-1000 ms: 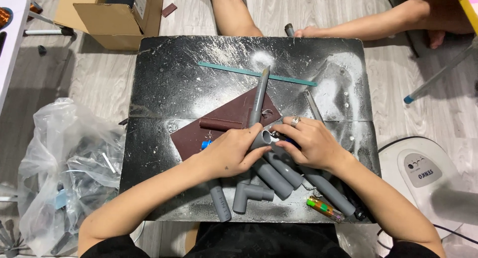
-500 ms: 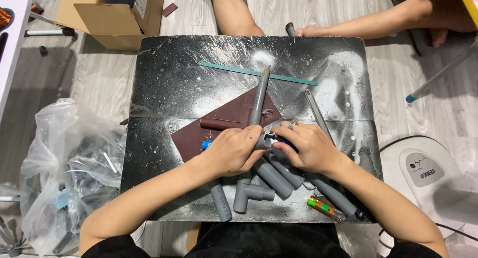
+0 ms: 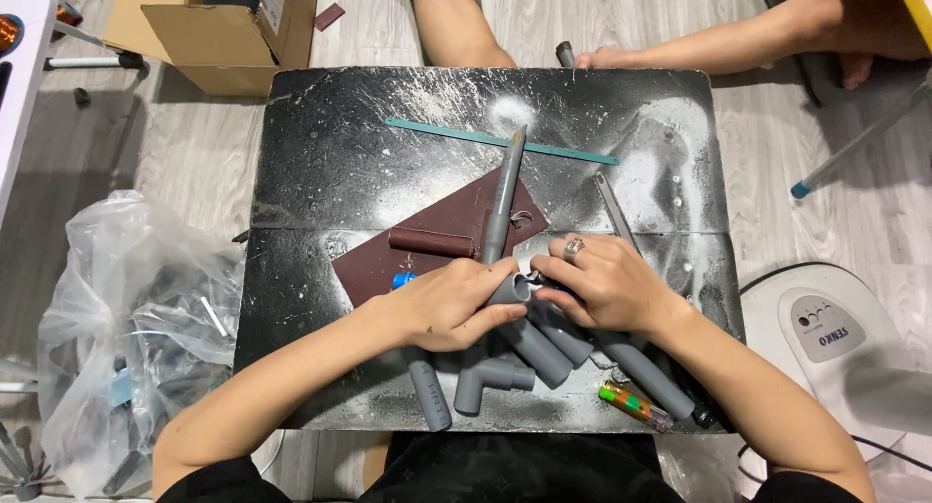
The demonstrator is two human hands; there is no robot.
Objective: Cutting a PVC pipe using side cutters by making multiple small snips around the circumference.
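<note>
Near the desk's (image 3: 320,124) front edge, the left hand (image 3: 449,304) is gripping a rigid, light, smooth gray fitting (image 3: 512,289) around its body while the right hand (image 3: 604,285) is closing on its open end.

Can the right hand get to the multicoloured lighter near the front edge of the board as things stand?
Probably yes. The lighter lies uncovered just beside the right forearm, nothing on top, but the right hand is on the grey pipe fitting.

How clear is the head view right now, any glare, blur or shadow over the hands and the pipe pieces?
Head view: sharp overall, no motion blur on the left hand or right hand; the grey pipe fitting between them is crisp. The black board shows white dusty patches, brightest near its top middle, rather than hard glare. Shadows are soft and sit under the forearms. Edges bow slightly from the wide lens.
</note>
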